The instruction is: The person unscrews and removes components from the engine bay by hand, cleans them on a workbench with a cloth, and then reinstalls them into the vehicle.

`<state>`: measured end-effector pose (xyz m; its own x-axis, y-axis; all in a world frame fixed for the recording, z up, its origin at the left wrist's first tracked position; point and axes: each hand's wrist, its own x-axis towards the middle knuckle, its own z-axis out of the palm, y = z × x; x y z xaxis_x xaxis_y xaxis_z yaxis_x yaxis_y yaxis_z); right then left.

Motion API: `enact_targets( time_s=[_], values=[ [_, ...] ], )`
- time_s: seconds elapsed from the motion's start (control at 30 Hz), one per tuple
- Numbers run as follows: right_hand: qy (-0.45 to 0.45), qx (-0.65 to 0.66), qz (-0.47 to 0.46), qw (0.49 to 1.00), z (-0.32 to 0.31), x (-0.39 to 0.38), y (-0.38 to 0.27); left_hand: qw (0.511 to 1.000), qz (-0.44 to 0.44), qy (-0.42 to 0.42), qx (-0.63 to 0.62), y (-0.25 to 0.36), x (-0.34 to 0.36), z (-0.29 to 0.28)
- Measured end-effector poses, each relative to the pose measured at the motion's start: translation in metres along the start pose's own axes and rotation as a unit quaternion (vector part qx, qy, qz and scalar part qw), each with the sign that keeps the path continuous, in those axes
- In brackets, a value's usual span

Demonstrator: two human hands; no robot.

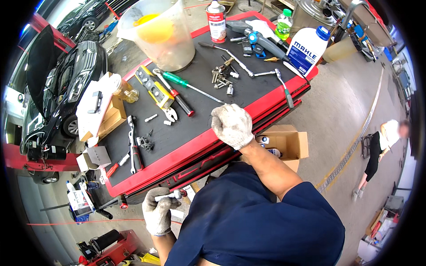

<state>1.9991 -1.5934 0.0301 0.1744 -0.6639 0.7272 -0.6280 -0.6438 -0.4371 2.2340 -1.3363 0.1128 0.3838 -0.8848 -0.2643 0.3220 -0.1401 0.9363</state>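
Note:
My gloved left hand (pixel 159 213), below the red-edged cart top (pixel 197 135), grips a small metal tool (pixel 171 195) with a dark red and black end. My gloved right hand (pixel 231 126) is closed over the cart's front edge, just below the shaft tip of a green-handled screwdriver (pixel 175 79); what its fingers hold, if anything, is hidden. On the black mat lie loose bolts (pixel 219 75), a socket (pixel 230 90), a ratchet with extension (pixel 246 68), yellow-handled pliers (pixel 170 114), a red-black wrench (pixel 186 105) and more tools (pixel 135 155) at the left.
A translucent bucket (pixel 157 48), bottles (pixel 306 51), a spray can (pixel 216 24) and cardboard boxes (pixel 111 113) crowd the cart top. An open carton (pixel 293 146) stands beside my right arm. Cars (pixel 66 93) stand left; a person (pixel 379 150) is on the floor area at right.

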Motion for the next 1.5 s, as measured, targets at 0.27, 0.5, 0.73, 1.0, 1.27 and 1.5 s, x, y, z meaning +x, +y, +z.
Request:
enact_targets(
  time_s=[0.27, 0.5, 0.73, 1.0, 1.27, 1.5],
  values=[
    [-0.016, -0.006, 0.006, 1.0, -0.002, 0.0, -0.003, 0.998, 0.038, 0.035, 0.038, 0.008, 0.005, 0.009],
    [-0.028, 0.02, 0.027, 0.999, -0.003, 0.004, -0.004, 0.997, 0.025, 0.024, 0.075, 0.006, 0.008, 0.013],
    [-0.296, 0.383, -0.008, 0.875, -0.043, -0.011, -0.071, 0.997, 0.009, 0.006, 0.076, 0.006, 0.003, 0.023],
    [-0.503, 0.4, -0.073, 0.763, -0.01, -0.041, -0.113, 0.998, -0.019, 0.002, 0.057, 0.003, -0.004, 0.021],
    [-0.375, 0.356, -0.21, 0.83, -0.004, -0.03, -0.119, 0.989, -0.047, 0.055, 0.128, -0.004, -0.013, 0.015],
    [-0.49, 0.413, -0.131, 0.757, -0.008, -0.021, -0.13, 0.977, -0.204, 0.041, 0.036, -0.006, -0.017, -0.003]
  ],
)
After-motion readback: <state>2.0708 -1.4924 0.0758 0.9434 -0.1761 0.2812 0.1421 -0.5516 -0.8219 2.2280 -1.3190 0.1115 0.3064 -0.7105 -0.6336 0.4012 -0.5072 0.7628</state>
